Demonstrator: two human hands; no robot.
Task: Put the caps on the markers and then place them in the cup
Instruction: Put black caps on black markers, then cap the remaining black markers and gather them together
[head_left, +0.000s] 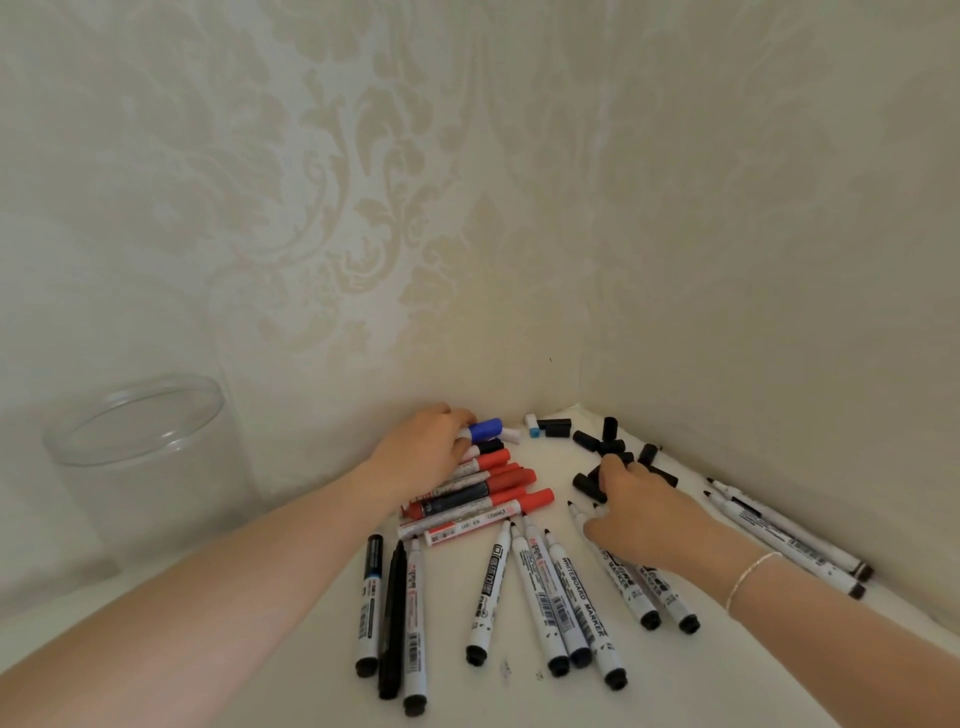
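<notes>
Clear plastic cup (140, 467) is parked far left on the white table (260, 675), w/ nothing seen inside. Everything else sits to the right of the cup: capped red/blue markers (483, 493) are covered by the left hand (421, 454), fingers curled over the blue-capped one (485, 430), grip can't be confirmed. Further from the cup, loose black caps (613, 447) are reached by the right hand (636, 514), fingers bent, hold unclear. Uncapped markers (545, 597) are fanned out below both hands.
</notes>
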